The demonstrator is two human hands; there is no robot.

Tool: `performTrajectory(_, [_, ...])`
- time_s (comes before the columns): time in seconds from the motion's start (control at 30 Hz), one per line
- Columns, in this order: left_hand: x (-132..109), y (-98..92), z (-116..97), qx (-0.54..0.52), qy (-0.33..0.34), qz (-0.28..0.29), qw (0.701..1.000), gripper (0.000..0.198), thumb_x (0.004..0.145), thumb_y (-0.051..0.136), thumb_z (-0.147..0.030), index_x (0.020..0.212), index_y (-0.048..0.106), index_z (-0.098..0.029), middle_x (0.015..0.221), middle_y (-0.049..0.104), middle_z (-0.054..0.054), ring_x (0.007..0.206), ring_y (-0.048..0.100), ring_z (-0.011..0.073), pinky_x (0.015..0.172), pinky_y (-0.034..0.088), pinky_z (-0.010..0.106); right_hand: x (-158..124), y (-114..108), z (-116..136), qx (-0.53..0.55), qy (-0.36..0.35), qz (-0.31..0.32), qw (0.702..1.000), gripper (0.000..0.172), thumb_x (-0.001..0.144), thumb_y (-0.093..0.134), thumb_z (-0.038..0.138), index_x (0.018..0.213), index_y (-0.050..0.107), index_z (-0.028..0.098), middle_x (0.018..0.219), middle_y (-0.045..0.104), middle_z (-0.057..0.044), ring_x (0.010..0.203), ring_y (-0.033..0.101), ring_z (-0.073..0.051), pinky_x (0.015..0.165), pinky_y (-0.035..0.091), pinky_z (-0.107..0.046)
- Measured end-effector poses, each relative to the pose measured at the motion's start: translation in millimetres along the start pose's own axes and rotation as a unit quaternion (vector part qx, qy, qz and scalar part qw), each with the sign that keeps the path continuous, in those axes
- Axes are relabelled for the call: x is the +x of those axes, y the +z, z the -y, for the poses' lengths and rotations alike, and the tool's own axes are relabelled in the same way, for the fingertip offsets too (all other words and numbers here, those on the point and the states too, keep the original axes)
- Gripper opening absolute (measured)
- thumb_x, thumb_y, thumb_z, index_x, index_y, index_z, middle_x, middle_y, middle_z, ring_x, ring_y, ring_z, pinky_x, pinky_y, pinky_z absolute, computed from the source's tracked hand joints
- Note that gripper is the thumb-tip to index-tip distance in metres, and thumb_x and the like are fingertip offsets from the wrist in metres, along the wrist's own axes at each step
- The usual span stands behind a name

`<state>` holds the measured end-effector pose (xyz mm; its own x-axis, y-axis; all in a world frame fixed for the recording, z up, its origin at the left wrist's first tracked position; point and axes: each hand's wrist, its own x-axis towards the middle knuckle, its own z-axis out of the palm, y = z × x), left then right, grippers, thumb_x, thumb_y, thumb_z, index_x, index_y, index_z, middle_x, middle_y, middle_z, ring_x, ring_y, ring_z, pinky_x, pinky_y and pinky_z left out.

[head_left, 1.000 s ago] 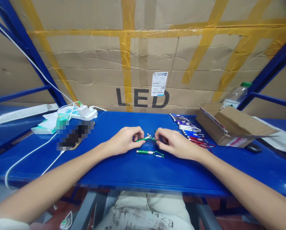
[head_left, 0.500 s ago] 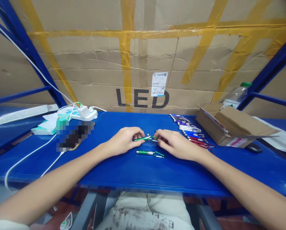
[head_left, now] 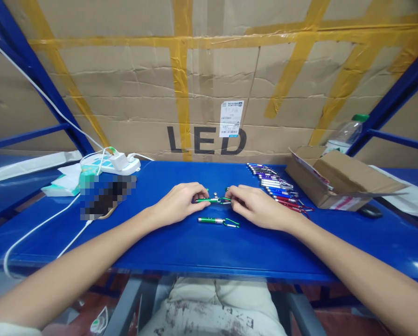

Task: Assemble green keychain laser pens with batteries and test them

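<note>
My left hand [head_left: 185, 199] is closed on the barrel of a slim green penlight [head_left: 212, 200], its thumb and fingers pinching the left end. At the right end of this penlight is a green carabiner clip, and my right hand [head_left: 253, 205] closes its fingers on that clip. Just behind the held penlight a small silvery piece [head_left: 215, 194] shows; green bits beside it are mostly hidden by my fingers. Closer to me, a second green penlight [head_left: 212, 220] lies flat on the blue table with its carabiner pointing right.
Several penlights [head_left: 270, 183] in purple, silver, blue and red lie in a row beyond my right hand. An open cardboard box [head_left: 338, 179] stands right of them, near a plastic bottle [head_left: 349, 133]. On the left are a phone [head_left: 107, 198], a power strip [head_left: 132, 166] and white cables.
The held penlight has turned slightly and now lies nearly level between both hands. The whole view has shifted a little; the grips look the same.
</note>
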<state>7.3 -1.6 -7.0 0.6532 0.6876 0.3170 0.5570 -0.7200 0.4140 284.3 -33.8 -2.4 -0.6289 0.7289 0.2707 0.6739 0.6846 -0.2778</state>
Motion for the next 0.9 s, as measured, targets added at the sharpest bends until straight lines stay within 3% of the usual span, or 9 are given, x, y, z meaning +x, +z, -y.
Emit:
performTrajectory(0.53, [-2.5, -2.8, 0.3, 0.010, 0.046, -0.004, 0.999, 0.020, 0.105, 0.067, -0.041, 0.112, 0.070, -0.022, 0.103, 0.071, 0.004, 0.092, 0.068, 0.0210, 0.083, 0.050, 0.031, -0.9, -0.7, -3.2, -0.013, 0.000, 0.031, 0.999, 0.012, 0.103, 0.048, 0.015, 0.102, 0.057, 0.023, 0.090, 0.064, -0.004, 0.084, 0.062, -0.022, 0.078, 0.045, -0.033])
performTrajectory(0.73, [-4.5, -3.0, 0.8, 0.008, 0.067, 0.006, 0.998, 0.018, 0.107, 0.066, -0.038, 0.117, 0.067, -0.023, 0.107, 0.069, 0.004, 0.096, 0.067, 0.0205, 0.085, 0.051, 0.031, -1.7, -1.1, -2.4, 0.002, -0.004, 0.037, 0.999, 0.011, 0.109, 0.046, 0.021, 0.103, 0.054, 0.024, 0.094, 0.065, -0.004, 0.087, 0.063, -0.023, 0.079, 0.045, -0.033])
performTrajectory(0.9, [-4.7, -3.1, -0.4, 0.008, 0.063, 0.007, 0.998, 0.016, 0.106, 0.067, -0.037, 0.113, 0.068, -0.022, 0.107, 0.070, 0.003, 0.095, 0.068, 0.0202, 0.084, 0.050, 0.031, -1.1, -1.5, -1.9, 0.008, -0.004, 0.030, 1.000, 0.021, 0.115, 0.040, 0.032, 0.100, 0.053, 0.024, 0.093, 0.065, -0.005, 0.085, 0.062, -0.022, 0.078, 0.045, -0.033])
